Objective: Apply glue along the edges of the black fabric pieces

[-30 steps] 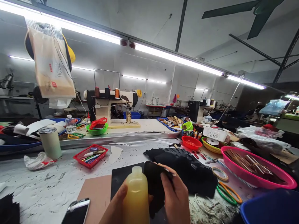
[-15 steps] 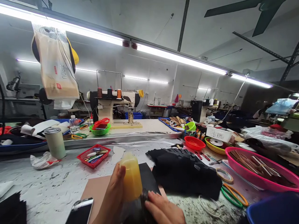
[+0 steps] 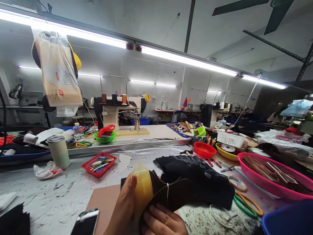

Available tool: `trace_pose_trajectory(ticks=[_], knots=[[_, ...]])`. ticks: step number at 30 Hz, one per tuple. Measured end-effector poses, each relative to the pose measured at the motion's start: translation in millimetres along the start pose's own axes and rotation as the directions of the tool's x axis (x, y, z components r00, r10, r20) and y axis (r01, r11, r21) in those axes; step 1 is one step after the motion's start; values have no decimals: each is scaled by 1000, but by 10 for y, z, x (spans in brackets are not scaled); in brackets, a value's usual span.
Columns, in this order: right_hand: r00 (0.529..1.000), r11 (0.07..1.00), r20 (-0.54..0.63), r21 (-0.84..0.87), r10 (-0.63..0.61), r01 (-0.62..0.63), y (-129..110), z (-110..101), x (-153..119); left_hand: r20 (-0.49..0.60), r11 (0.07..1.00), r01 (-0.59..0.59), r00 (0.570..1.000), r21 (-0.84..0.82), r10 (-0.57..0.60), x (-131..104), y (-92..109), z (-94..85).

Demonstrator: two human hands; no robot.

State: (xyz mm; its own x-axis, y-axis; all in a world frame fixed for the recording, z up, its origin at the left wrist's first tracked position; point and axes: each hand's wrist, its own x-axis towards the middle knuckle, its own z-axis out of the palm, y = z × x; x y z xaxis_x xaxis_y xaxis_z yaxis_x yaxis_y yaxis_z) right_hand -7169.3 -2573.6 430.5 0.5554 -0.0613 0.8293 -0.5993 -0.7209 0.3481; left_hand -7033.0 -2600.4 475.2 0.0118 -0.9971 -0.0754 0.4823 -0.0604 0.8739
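Note:
My left hand (image 3: 123,207) is closed round a smooth yellow form (image 3: 141,186) that looks like a shoe last, its thumb lying along the side. A dark brown leather shoe upper (image 3: 174,195), with a thin white tie across its edge, wraps the right side of the form. My right hand (image 3: 163,222) grips the lower part of this upper, fingers bent against it; the fingertips are partly hidden. Under the hands lies a pinkish-brown board (image 3: 104,199), with a phone (image 3: 85,222) at its left. Black material (image 3: 210,186) is heaped just beyond, to the right.
A red basket (image 3: 99,165) of pens and a tumbler (image 3: 58,151) stand at left. To the right are a pink basin (image 3: 269,178), tape roll (image 3: 237,183), green-and-orange-handled scissors (image 3: 246,204) and a blue container (image 3: 288,217). A sewing machine (image 3: 111,117) stands behind.
The leather upper has swung up and opened out to the right of the yellow form, so its edge and white tie now show. My right hand has shifted slightly down and left.

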Motion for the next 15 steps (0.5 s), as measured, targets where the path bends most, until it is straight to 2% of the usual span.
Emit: trace_pose_trajectory(ticks=[3,6,9,11,13,15], knots=[[999,999,31,34,-28,27,95,-73,-144,37,999,22,999,34,-23,40,-75,-57],[991,991,-99,104,89,-79,172,-73,-190,103,996,80,991,35,-83,81,-119,-105],[917,950,-272,196,290,-243,166,56,-209,146,995,101,984,4,-100,95,-92,-103],[872,924,-327,241,365,-297,140,175,-226,156,998,65,986,-15,-62,92,-52,-98],[839,880,-302,304,452,-365,126,274,-231,153,998,65,986,-12,-62,89,-21,-111],[769,780,-232,397,596,-484,125,323,-200,138,993,116,984,-14,-113,87,-20,-135]])
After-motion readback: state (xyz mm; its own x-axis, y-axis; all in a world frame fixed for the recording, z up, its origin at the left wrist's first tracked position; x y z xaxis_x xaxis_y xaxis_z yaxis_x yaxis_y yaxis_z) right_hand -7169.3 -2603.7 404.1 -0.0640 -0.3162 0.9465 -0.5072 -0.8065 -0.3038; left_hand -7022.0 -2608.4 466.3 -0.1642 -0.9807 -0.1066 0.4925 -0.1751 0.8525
